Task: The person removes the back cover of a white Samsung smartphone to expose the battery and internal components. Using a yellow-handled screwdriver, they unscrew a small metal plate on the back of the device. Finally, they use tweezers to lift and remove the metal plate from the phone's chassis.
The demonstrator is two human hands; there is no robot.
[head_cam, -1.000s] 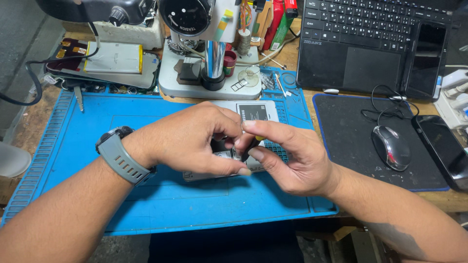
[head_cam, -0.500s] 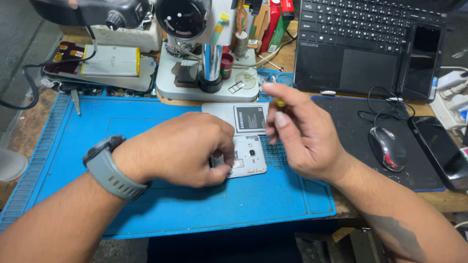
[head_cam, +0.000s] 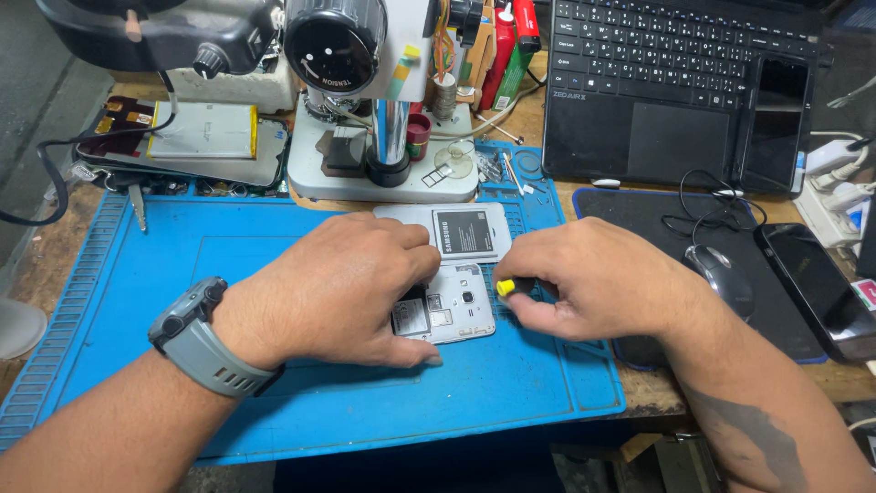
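Note:
A white phone (head_cam: 453,315) with its back cover off lies on the blue work mat (head_cam: 228,265). My left hand (head_cam: 342,288), a grey watch on its wrist, rests on the phone's left part and holds it down. My right hand (head_cam: 593,278) is closed around a small tool with a yellow end (head_cam: 505,288), held at the phone's right edge. Just behind the hands lies a second white phone with a battery (head_cam: 464,232) showing in its open back.
A microscope stand (head_cam: 383,137) rises behind the mat. Left of it lies an opened tablet (head_cam: 196,137). On the right sit a black laptop (head_cam: 675,82), a mouse (head_cam: 721,274) on a dark pad, and a black phone (head_cam: 817,288).
My right hand left the phone, reached back toward the mat's rear edge, and has come back down beside the phone holding the yellow-ended tool. My left hand stayed on the phone.

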